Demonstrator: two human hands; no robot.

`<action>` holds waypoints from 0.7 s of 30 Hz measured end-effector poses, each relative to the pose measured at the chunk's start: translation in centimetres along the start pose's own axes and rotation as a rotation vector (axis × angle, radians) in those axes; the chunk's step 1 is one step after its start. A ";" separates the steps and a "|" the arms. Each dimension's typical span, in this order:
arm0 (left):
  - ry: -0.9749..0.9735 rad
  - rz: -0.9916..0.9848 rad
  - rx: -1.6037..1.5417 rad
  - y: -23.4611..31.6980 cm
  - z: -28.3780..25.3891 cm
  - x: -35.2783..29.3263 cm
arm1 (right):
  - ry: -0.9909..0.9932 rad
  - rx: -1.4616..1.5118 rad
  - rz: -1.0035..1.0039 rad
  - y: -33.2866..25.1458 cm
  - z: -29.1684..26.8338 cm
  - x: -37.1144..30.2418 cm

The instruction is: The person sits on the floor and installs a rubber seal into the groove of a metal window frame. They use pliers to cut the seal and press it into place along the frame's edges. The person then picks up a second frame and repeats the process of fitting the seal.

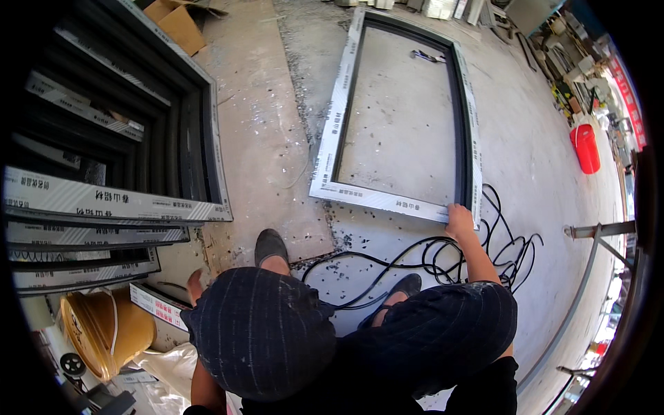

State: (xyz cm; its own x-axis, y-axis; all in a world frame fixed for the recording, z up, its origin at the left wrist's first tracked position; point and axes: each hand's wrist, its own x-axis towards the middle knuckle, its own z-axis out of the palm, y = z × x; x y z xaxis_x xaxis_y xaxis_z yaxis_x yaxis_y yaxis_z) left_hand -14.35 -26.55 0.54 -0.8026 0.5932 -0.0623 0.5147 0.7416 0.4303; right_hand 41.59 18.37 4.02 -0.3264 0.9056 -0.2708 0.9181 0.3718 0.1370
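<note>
A rectangular window frame [394, 199], dark inside and covered with white printed film, lies on the floor ahead of me. My right hand [458, 223] is closed round its near right corner. Down at the left, my left hand [195, 285] shows only in part beside my knee; its fingers are too small and hidden to read. It is close to a short film-covered profile [159, 304] with red print. Inside the far end of the frame, a small dark-and-silver tool [429, 57] rests on the floor.
Several similar frames [117, 204] are stacked at the left. A yellow bucket [107, 332] stands below them. Black cable [387, 259] lies coiled between my feet and the frame. A red container [585, 149] and a metal bar [574, 297] are at the right; a cardboard box [181, 29] lies far left.
</note>
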 end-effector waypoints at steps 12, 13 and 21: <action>-0.700 0.104 -0.633 25.7 10.2 9.8 | 0.012 0.017 -0.003 -1.8 -0.5 0.2; -0.692 0.086 -0.618 26.5 11.5 10.0 | 0.015 0.016 0.007 -1.7 -0.5 0.2; -0.794 -0.135 -0.721 29.7 16.1 12.1 | 0.103 0.070 0.033 -1.3 -0.1 -0.2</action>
State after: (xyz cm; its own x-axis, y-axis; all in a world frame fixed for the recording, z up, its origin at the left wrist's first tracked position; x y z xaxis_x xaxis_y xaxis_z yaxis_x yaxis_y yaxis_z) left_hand -3.90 7.71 -1.90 -0.2809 0.7463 -0.6035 -0.0701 0.6112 0.7884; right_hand 40.46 17.74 3.96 -0.3136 0.9346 -0.1677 0.9410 0.3295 0.0767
